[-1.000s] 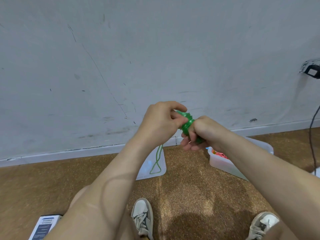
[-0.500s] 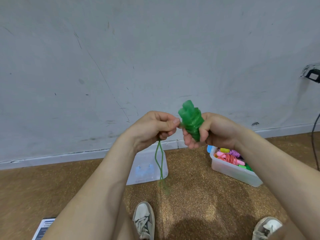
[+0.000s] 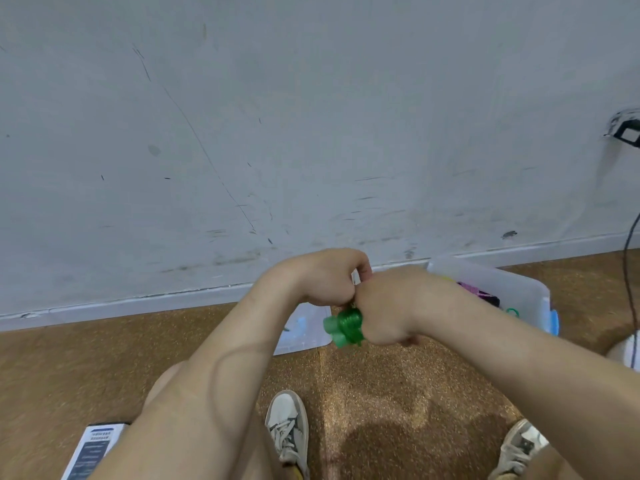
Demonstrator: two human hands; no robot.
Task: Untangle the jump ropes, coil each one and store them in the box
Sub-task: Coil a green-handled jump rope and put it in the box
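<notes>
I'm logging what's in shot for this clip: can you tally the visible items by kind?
Hands: 2, left hand and right hand
Green jump rope bundle: 1, held by both
Clear plastic box: 1, with pink and green ropes inside, number unclear
Clear box lid: 1
Shoes: 2, and
Booklet: 1
Total: 8

Head view looks forward and down; floor [image 3: 381,393] below, wall [image 3: 311,116] ahead.
</notes>
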